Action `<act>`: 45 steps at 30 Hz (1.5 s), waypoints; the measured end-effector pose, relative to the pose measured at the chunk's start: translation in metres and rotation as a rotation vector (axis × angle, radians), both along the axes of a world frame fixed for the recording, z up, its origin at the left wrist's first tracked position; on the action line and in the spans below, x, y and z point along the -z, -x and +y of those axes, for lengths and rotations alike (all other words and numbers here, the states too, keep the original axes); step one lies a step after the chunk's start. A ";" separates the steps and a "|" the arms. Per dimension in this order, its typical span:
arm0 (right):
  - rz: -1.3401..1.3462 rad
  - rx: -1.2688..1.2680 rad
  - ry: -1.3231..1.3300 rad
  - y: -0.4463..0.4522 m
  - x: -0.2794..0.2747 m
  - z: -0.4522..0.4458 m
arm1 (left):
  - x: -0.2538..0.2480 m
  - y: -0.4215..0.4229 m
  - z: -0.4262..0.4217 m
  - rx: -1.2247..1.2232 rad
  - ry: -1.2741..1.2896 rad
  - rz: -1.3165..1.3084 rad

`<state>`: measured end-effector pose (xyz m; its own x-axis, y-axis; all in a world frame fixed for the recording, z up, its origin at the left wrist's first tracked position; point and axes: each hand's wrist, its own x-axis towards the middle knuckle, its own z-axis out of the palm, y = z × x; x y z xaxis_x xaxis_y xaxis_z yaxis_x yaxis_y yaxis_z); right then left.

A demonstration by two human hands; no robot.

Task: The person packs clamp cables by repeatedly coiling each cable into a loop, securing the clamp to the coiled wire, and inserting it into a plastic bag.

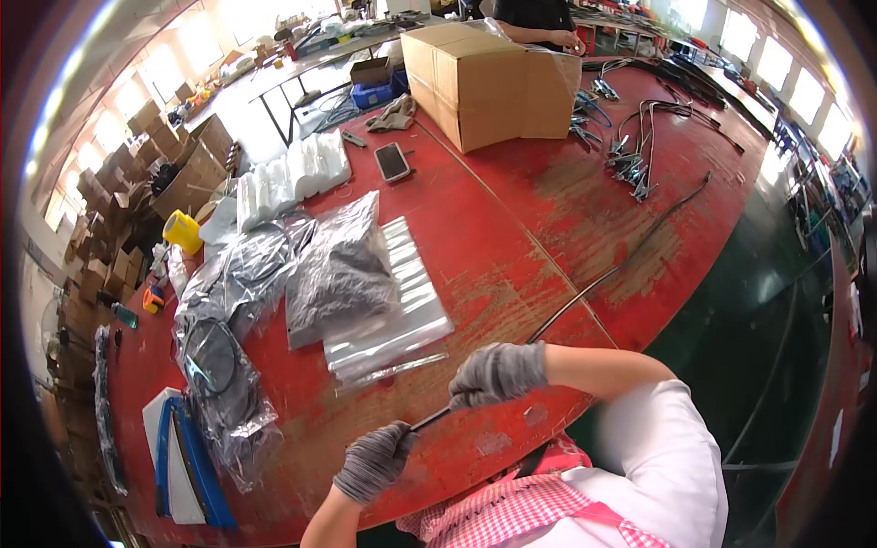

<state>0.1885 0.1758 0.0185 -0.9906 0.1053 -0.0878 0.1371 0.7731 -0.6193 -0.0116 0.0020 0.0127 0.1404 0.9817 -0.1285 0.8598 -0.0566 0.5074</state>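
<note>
Both my hands wear grey knitted gloves. My left hand (375, 461) is closed around the near end of a black cable (610, 271), close to the table's front edge. Farther up the same cable, my right hand (498, 374) is wrapped around it, and a short stretch shows taut between the two hands. Beyond my right hand the cable trails across the red table (475, 219) to the far right. Just past my hands lie a stack of clear plastic bags (416, 292) and a plastic bag with dark grey contents (343, 274).
Bagged cables (212, 365) and a blue-and-white object (187, 461) lie on the left. A phone (393, 163), rolls of clear plastic (292, 178) and a large cardboard box (493, 87) stand farther back. Cables with clamps (630, 164) lie at right. Another person (539, 23) stands behind the box.
</note>
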 end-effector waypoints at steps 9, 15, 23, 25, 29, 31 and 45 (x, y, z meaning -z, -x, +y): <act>0.383 0.221 -0.417 0.041 0.020 -0.043 | 0.014 0.018 -0.026 -0.347 -0.058 0.257; 0.578 0.279 -0.406 0.036 0.002 -0.040 | 0.010 0.047 -0.038 -0.217 0.215 -1.106; 0.230 0.618 -0.573 -0.048 0.082 0.051 | 0.046 0.207 -0.117 -0.633 -0.244 -1.935; 0.256 0.653 -0.580 -0.084 0.101 0.069 | 0.029 0.218 -0.130 -0.633 -0.336 -2.046; 0.047 0.268 -0.668 -0.059 0.104 0.013 | 0.004 0.174 -0.113 -0.591 -0.355 -1.816; 0.274 0.052 -0.522 -0.021 0.077 -0.027 | 0.021 0.140 -0.079 -0.670 -0.161 -1.334; 0.140 0.529 -0.424 -0.044 0.110 0.044 | 0.002 0.111 -0.069 -0.406 0.385 -2.083</act>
